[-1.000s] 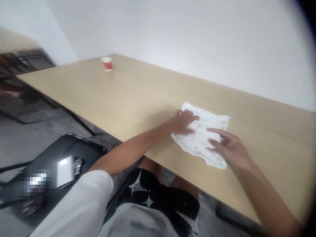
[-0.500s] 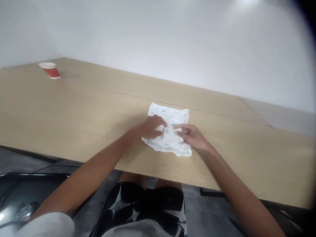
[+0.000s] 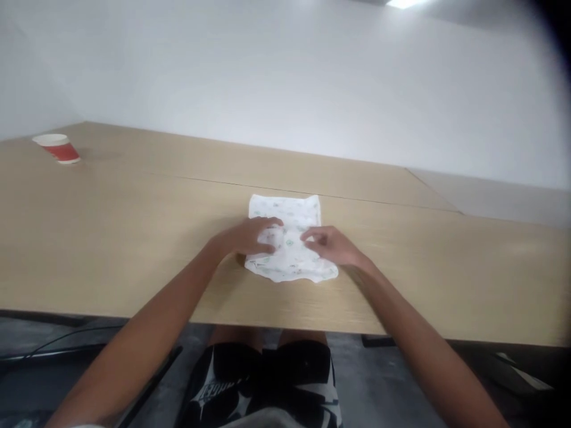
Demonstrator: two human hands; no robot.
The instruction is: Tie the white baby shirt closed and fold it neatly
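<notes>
A white cloth [image 3: 289,208] with a small green and grey print lies folded into a rough rectangle on the table, its near edge wavy. My left hand [image 3: 252,236] rests over the cloth's left side, thumb and fingers spread apart, palm down. On the right side, my right hand [image 3: 332,245] has its thumb and index fingertips drawn close together at the cloth's surface, in what looks like a pinch on the fabric. The fingertips are slightly blurred. Part of the cloth's left and right edges is hidden under the hands.
A red and white paper cup [image 3: 60,148] stands at the far left of the wooden table [image 3: 134,238]. A thin seam crosses the tabletop behind the cloth. A white wall [image 3: 267,89] rises behind. A dark chair [image 3: 57,374] is at lower left.
The view has shifted, so the cloth and cup appear further left. My left hand's fingers have spread wider, while my right thumb and index finger have come closer together.
</notes>
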